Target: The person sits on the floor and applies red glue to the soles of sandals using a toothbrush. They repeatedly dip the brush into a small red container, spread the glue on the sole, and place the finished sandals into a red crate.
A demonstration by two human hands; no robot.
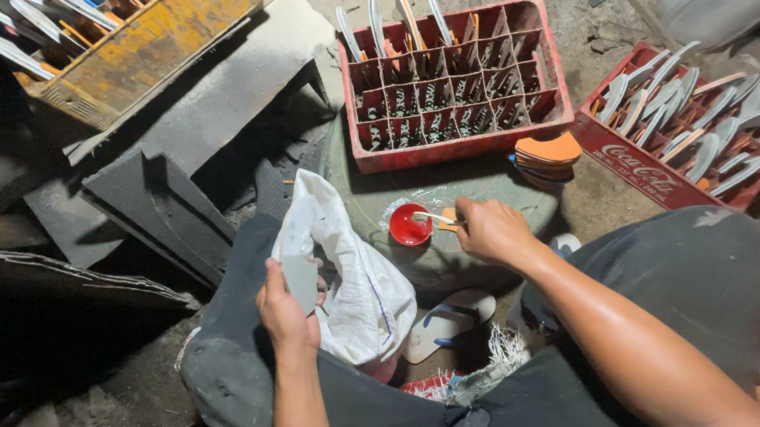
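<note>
Left hand (284, 312) grips grey sole piece (300, 280) upright over white sack (355, 289), face exposed. Right hand (489, 228) pinches brush (436, 218) at red bowl (409, 226), within reach on round block (452, 200). Divided red crate (453, 79) keeps pieces separated.

A white woven sack (354, 280) with a thin purple stripe lies slumped across the person's lap at lower centre, its mouth gathered near the left hand (286, 311). At the right, a red plastic crate (642, 172) carries a white printed logo label along its near side wall. No signs or screens show.
</note>
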